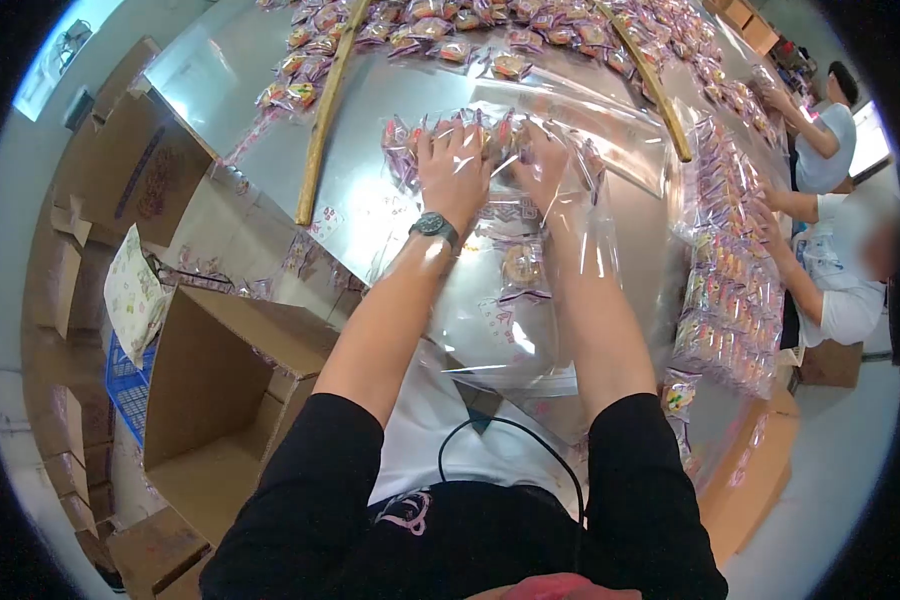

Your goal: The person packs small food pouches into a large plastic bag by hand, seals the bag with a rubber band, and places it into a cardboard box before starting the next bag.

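Observation:
Both my hands are inside a large clear plastic bag lying on the metal table. At its far end is a row of small wrapped snack packets in purple-edged clear film. My left hand, with a dark watch on the wrist, has its fingers curled over the packets. Reaching in beside it, my right hand grips the row's right part, its fingertips partly hidden by film glare. A single wrapped snack packet lies between my forearms, nearer to me.
Loose packets cover the far table, between two wooden strips. Packed rows of snacks stand at right, beside two people. An open cardboard box and a blue crate are at left.

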Available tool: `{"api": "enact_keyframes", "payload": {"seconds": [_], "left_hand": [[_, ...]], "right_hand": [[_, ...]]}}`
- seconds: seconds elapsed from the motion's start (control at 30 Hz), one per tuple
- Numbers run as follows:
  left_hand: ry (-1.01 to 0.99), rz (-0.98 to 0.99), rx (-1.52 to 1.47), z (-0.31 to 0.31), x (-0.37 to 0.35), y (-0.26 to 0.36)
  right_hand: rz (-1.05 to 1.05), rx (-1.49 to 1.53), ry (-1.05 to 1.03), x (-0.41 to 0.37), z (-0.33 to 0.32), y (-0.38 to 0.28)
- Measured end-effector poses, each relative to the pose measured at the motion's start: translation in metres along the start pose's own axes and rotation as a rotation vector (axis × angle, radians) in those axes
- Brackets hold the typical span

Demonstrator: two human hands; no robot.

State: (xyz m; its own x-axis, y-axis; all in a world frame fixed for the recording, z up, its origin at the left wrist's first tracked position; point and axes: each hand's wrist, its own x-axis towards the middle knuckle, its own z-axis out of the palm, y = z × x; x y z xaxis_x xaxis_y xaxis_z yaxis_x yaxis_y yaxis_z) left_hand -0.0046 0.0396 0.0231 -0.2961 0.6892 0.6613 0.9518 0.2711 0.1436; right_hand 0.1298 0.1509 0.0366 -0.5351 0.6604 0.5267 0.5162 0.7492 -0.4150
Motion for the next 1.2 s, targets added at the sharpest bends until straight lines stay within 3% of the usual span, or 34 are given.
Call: {"api": "enact_keyframes", "payload": {"seconds": [0.2, 0.33, 0.4, 0.47, 0.5, 0.6, 0.63, 0.73, 0.77, 0.87, 0.9, 1.0, 1.13, 1.2], "left_hand": [[-0.189, 0.011, -0.124, 0.005, 0.007, -0.008], [-0.008, -0.008, -0.273, 0.004, 0.006, -0.009], [-0.11, -0.026, -0.046, 0.007, 0.015, 0.001], [-0.122, 0.055, 0.17, 0.014, 0.012, 0.0], [-0.127, 0.06, 0.139, 0.015, 0.012, 0.0], [-0.197, 0.056, 0.027, 0.012, 0.017, -0.004], [-0.062, 0.16, 0.109, 0.015, 0.019, -0.011], [-0.066, 0.166, 0.054, 0.006, 0.017, -0.007], [-0.079, 0.153, -0.007, -0.001, 0.018, -0.003], [-0.334, 0.158, 0.045, -0.014, 0.023, -0.006], [-0.218, 0.113, -0.078, -0.015, 0.017, -0.006], [-0.134, 0.195, 0.108, -0.019, 0.008, -0.004], [-0.051, 0.196, -0.088, -0.046, -0.013, 0.013], [-0.01, 0.136, -0.206, -0.043, -0.028, 0.006]], "right_hand": [[-0.048, 0.121, 0.05, 0.002, 0.017, 0.017], [0.113, 0.111, -0.051, -0.003, -0.021, -0.015], [-0.005, 0.133, 0.135, -0.013, 0.015, 0.011], [-0.144, 0.048, 0.171, -0.012, 0.031, 0.037], [-0.152, 0.132, 0.171, -0.009, 0.026, 0.034], [-0.056, -0.086, 0.005, -0.007, 0.004, 0.012], [-0.035, -0.137, -0.047, -0.002, -0.006, 0.001], [0.009, -0.211, -0.221, 0.004, -0.031, -0.018], [-0.118, -0.327, -0.094, -0.002, -0.007, 0.005], [-0.052, -0.233, -0.071, -0.012, -0.008, -0.001], [-0.116, -0.256, -0.064, -0.014, -0.013, -0.003], [-0.172, -0.323, -0.03, -0.012, -0.016, -0.015], [-0.348, -0.309, 0.082, -0.016, 0.0, -0.021], [-0.367, -0.336, 0.009, -0.014, -0.003, -0.031]]}}
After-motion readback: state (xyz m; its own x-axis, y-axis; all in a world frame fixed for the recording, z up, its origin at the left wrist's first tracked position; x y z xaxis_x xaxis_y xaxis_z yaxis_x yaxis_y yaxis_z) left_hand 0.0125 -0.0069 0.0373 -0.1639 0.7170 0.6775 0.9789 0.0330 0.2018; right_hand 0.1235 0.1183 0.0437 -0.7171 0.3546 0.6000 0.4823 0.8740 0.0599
